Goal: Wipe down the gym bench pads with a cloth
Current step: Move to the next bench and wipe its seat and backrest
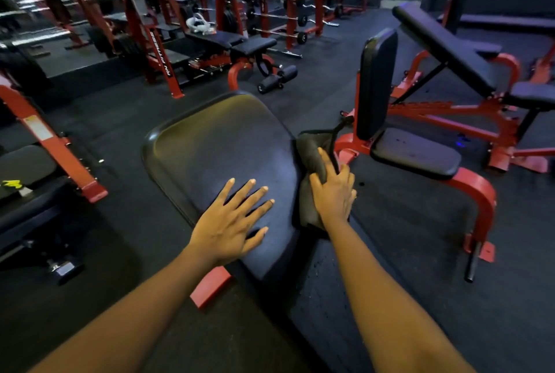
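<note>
Wiping the right edge of the black bench pad. Bracing with left hand: flat on the pad, fingers spread wide, gripping nothing. Pressing the dark cloth against the pad's right side with right hand: fingers curled loosely over the bunched cloth, thumb on the pad side, palm not fully closed. Cloth hanging over the pad's edge, partly draped toward the floor. Judging step as side-edge pass, top surface looking faintly streaked. For a clean pass: keeping palm pressure even, running the cloth along the whole edge in one direction, refolding to a fresh face if smearing. Risk, as a judgement: loose cloth tail snagging on the red frame below. Neighbouring seat pad showing specks, likely awaiting wiping.
</note>
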The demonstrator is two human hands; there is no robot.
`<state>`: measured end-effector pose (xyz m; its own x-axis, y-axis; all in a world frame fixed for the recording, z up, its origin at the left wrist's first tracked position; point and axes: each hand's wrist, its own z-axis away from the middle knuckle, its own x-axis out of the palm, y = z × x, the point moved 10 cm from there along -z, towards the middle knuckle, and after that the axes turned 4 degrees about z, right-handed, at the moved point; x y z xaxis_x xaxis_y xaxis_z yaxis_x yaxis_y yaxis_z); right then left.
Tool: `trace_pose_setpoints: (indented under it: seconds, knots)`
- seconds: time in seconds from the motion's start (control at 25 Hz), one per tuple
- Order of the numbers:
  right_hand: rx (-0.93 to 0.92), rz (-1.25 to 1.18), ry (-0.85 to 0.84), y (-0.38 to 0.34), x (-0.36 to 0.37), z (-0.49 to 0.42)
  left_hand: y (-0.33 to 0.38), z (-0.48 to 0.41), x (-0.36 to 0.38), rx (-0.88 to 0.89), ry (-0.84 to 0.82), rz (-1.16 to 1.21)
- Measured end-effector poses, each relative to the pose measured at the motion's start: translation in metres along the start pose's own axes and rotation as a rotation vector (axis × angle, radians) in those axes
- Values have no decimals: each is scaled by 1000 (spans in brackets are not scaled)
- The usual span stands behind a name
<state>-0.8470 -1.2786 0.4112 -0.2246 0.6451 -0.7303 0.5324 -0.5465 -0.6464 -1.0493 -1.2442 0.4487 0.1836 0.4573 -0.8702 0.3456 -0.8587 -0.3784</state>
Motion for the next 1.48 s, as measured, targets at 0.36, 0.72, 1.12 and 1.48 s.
trace_pose_setpoints:
  seconds: [0.36, 0.72, 1.12, 1.48]
  knots:
    - [147, -22, -25, 36, -7, 57, 2, 0, 2, 14, -58, 21]
    - [146, 33, 46, -15, 5, 220, 12, 9, -1, 36, -135, 171]
    - [359, 46, 13, 121, -10, 168, 130, 3, 21, 441, -146, 210]
    - [622, 8, -37, 273, -18, 124, 150, 9, 53, 537, -185, 170]
